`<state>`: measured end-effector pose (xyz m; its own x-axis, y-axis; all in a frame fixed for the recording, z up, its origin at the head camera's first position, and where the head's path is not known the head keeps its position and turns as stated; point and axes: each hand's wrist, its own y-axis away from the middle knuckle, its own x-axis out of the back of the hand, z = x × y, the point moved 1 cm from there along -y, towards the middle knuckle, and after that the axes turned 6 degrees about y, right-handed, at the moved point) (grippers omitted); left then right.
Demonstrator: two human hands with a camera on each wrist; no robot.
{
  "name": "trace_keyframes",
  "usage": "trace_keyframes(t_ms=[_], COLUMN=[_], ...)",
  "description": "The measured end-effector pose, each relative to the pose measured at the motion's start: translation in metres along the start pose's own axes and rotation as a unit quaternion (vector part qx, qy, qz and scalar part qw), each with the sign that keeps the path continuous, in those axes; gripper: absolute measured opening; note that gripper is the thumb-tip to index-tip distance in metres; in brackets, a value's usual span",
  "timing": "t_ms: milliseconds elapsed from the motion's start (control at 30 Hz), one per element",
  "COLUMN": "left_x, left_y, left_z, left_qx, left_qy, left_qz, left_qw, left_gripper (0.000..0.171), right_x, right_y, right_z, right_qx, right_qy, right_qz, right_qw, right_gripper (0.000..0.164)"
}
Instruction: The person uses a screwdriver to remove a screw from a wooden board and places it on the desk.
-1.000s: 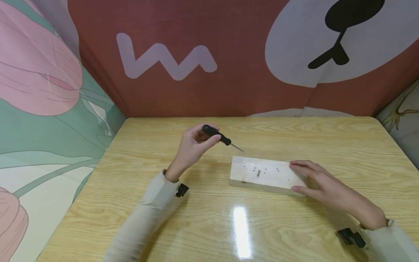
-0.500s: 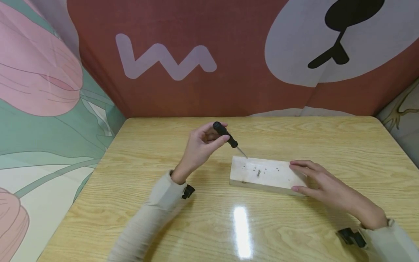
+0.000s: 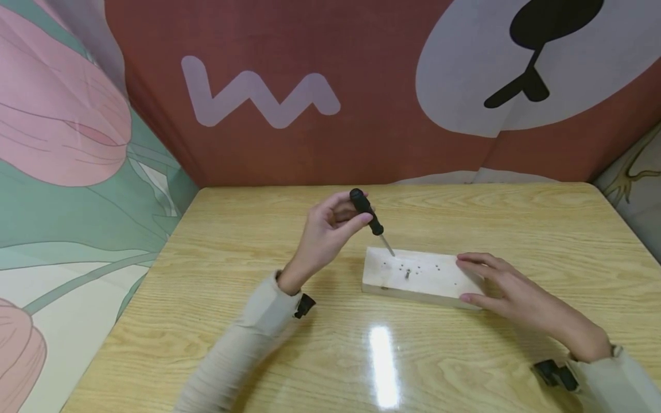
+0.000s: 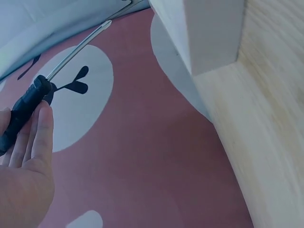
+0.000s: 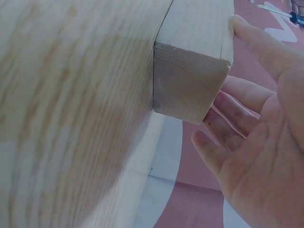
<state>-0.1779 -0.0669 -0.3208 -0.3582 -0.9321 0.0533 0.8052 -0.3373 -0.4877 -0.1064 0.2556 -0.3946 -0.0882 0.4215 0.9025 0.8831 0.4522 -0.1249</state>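
Note:
My left hand (image 3: 327, 238) holds a screwdriver (image 3: 367, 211) by its black handle, pinched between thumb and fingers. Its shaft slants down to the right, and the tip appears over the left back part of a pale wooden block (image 3: 431, 282). In the left wrist view, the screwdriver (image 4: 28, 104) tip is apart from the block (image 4: 213, 38). A screw (image 3: 407, 274) stands up from the block's top, among several small holes. My right hand (image 3: 511, 292) grips the block's right end, thumb in front and fingers behind; the right wrist view shows the block's end face (image 5: 187, 83).
The block lies on a wood-grain table (image 3: 289, 355), which reflects a bright strip of light. A red-brown printed backdrop (image 3: 361, 149) rises behind the table's far edge. A floral printed sheet (image 3: 77, 218) hangs at the left. Each sleeve cuff carries a small black device.
My left hand has moved right with the screwdriver, whose shaft has become steeper and whose tip has come over the block. My right hand and the block have stayed in place.

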Motion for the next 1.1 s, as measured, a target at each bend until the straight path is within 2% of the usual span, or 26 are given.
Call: trace_keyframes(t_ms=[267,500,667,800,1100], left_x=[-0.011,-0.021,-0.028,-0.034,-0.042], left_y=[-0.005,-0.009,-0.010,-0.009,-0.007], left_z=[0.004,0.007,0.007,0.007,0.005], left_qx=[-0.006,-0.024,-0.030,-0.021,0.001], left_qy=[0.005,0.011,0.014,0.017,-0.005], left_qz=[-0.018,-0.031,-0.049,-0.061,-0.079], left_qw=[0.9998,0.9992,0.9982,0.9978,0.9969], left_gripper=[0.033,0.033,0.034,0.035,0.037], right_x=[0.001,0.000,0.001,0.002,0.003], right_y=[0.001,0.001,0.000,-0.001,-0.001], right_z=[0.000,0.003,0.001,0.000,-0.001], right_qx=[-0.009,0.021,0.000,-0.010,-0.009], right_qy=[-0.002,0.015,0.013,-0.002,-0.008], right_qz=[-0.009,0.012,-0.004,-0.016,-0.014], right_qw=[1.000,1.000,1.000,1.000,1.000], right_gripper=[0.062,0.063,0.062,0.062,0.062])
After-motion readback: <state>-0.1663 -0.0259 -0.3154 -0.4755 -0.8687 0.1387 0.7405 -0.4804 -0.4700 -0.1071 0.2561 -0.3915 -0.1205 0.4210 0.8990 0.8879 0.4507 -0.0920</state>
